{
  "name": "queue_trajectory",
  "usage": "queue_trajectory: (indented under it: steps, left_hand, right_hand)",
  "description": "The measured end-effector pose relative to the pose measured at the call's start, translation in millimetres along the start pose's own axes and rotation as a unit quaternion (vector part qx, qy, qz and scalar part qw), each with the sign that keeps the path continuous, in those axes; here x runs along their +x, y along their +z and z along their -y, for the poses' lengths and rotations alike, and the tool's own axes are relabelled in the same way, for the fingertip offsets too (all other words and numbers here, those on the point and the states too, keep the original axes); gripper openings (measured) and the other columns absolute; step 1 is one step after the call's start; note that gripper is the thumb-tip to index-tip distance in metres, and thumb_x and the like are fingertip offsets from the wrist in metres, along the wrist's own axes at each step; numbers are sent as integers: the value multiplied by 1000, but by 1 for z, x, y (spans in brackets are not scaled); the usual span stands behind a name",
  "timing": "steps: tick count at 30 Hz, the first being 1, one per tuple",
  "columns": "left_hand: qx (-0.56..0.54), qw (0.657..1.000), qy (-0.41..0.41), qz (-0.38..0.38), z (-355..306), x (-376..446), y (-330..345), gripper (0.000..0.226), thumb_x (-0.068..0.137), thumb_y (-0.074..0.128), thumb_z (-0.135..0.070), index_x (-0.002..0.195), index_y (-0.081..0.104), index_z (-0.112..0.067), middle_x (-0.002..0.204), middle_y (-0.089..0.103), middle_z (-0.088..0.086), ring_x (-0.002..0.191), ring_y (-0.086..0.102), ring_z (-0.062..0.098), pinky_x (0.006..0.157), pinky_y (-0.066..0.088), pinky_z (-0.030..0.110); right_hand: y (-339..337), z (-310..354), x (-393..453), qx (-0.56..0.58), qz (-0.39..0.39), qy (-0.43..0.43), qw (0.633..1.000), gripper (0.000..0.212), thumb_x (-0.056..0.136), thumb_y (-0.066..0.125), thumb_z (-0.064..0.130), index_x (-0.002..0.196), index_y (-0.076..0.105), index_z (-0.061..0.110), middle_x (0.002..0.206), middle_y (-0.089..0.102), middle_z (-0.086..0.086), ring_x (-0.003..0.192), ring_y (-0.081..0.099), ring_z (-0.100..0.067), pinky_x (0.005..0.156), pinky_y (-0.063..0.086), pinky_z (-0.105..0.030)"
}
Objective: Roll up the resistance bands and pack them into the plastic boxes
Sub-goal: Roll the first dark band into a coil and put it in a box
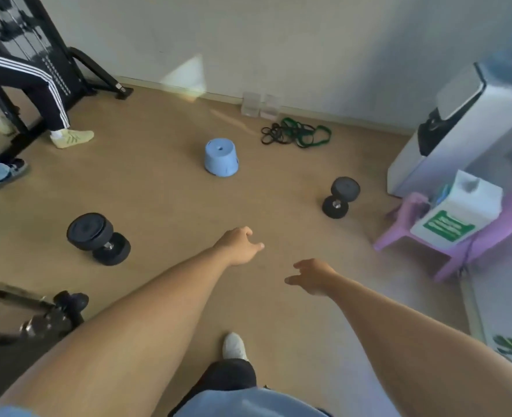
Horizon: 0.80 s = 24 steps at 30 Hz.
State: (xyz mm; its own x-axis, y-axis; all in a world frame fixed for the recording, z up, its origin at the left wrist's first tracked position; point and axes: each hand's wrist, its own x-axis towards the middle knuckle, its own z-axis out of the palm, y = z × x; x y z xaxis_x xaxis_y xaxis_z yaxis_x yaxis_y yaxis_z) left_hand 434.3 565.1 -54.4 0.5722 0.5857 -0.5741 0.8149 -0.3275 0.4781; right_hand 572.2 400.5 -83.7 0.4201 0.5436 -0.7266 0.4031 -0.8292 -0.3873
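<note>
Clear plastic boxes (pixel 260 105), several, standing against the wall base well beyond the fingertips of both hands; contents not discernible through the blur. Blue tub (pixel 221 158), upside down on the floor, between the fingers and the boxes, base uppermost. Left hand (pixel 240 245): arm stretched forward over the floor, palm down, fingers loosely curled and slightly apart, holding nothing. Right hand (pixel 312 278): arm likewise extended, set a little nearer the body than the left, fingers relaxed and parted, thumb pointing toward the left hand, holding nothing. Resistance bands (pixel 296 135): black and green loops in a loose tangled heap on the floor, unrolled, just in front of the boxes, far ahead of both sets of fingers and slightly to their right. Dumbbell (pixel 98 238), black, left of the left fingers; second dumbbell (pixel 340 197) ahead and right of the right fingers. Purple stool (pixel 459 236), carrying a white jug (pixel 456 214), far right.
</note>
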Motion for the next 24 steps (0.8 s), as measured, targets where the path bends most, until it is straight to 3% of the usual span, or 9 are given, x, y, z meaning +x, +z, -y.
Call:
queue_trajectory:
  steps: [4, 11, 24]
  left_hand:
    - [48, 998, -19, 32, -7, 98, -69, 65, 97, 61, -50, 150, 45, -18, 156, 48, 6, 139, 49, 27, 107, 40, 31]
    - [104, 992, 27, 71, -70, 290, -167, 60, 96, 64, -45, 146, 50, -16, 152, 52, 6, 135, 52, 25, 109, 42, 31]
    - [39, 997, 3, 65, -167, 597, -375, 60, 100, 61, -42, 151, 43, -16, 155, 46, 6, 137, 49, 24, 109, 42, 34]
  right_hand:
    - [-58, 56, 79, 11, 14, 2, 1000, 70, 87, 74, 46, 147, 48, 20, 147, 54, -6, 133, 53, -24, 106, 43, -30]
    - [-186, 133, 244, 32, 5, 8, 999, 58, 88, 74, 42, 139, 56, 20, 140, 60, -4, 125, 59, -23, 99, 46, -28]
    - [-447, 308, 540, -65, 6, -39, 997, 45, 91, 67, 40, 133, 60, 24, 131, 64, -3, 113, 63, -22, 93, 51, -29]
